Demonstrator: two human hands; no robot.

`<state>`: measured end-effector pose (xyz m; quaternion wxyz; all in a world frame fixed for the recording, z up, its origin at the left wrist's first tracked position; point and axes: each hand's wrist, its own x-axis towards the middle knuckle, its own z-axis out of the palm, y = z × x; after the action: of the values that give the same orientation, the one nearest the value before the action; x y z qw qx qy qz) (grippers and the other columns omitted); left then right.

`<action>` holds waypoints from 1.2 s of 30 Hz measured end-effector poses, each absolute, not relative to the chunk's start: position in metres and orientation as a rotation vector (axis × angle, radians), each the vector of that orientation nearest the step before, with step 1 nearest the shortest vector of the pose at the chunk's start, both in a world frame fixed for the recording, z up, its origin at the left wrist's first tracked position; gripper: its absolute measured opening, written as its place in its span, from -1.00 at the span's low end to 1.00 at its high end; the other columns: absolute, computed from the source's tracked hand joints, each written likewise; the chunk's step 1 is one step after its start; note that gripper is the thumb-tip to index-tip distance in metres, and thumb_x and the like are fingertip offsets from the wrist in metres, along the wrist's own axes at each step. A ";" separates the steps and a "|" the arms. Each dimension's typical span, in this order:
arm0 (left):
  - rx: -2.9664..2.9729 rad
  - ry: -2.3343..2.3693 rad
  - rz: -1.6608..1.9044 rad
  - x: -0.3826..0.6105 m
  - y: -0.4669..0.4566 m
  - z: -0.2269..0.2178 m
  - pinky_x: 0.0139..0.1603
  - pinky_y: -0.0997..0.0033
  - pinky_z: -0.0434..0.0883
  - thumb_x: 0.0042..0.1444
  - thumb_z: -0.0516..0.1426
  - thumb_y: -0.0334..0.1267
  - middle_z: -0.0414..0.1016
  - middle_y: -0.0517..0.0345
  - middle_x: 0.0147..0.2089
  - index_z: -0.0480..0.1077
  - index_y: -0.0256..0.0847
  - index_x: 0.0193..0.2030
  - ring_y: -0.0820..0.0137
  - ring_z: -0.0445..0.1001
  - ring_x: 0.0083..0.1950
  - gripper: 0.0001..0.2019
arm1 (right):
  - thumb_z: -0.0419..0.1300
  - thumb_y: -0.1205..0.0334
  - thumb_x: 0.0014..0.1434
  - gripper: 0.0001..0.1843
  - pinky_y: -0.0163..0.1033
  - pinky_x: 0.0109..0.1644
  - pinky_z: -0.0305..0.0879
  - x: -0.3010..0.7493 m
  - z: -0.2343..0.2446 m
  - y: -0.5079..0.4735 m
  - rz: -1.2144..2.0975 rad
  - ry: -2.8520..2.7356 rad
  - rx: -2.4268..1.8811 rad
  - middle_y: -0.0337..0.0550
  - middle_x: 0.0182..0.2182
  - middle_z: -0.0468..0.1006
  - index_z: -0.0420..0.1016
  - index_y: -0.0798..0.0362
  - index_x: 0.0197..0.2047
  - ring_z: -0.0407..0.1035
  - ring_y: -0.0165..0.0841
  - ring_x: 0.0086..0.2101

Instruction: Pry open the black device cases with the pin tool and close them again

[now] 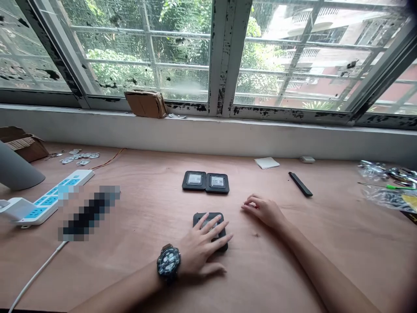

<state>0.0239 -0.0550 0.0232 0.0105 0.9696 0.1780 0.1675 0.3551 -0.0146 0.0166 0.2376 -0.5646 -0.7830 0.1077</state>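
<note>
My left hand, with a black watch on the wrist, lies spread over a flat black square case on the table. The fingers cover most of that case and its label. Beyond it, two similar cases, a left one and a right one, lie side by side with white labels facing up. To their right, my right hand rests on the tabletop with its fingers curled and closed. Something small and reddish shows at its fingertips, too small to name.
A black stick-like tool, a white pad and a small white block lie toward the wall. Plastic bags are at far right. A power strip, blurred dark object and white cable occupy the left.
</note>
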 end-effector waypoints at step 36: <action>2.725 1.440 0.543 -0.098 0.126 -0.013 0.48 -0.04 0.11 0.37 -0.14 0.33 0.11 -0.06 0.51 0.18 -0.19 0.47 0.01 -0.02 0.55 -0.24 | 0.19 -0.06 0.34 -0.74 -0.21 -0.16 0.41 0.347 0.016 -0.016 0.512 -2.175 -1.478 -0.18 -0.16 0.59 0.61 -0.11 -0.19 0.52 -0.28 -0.25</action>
<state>-0.0976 0.1262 -0.0126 0.0060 0.8707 0.4601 0.1736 0.3475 -0.0157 0.0162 0.2292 -0.5370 -0.7902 0.1860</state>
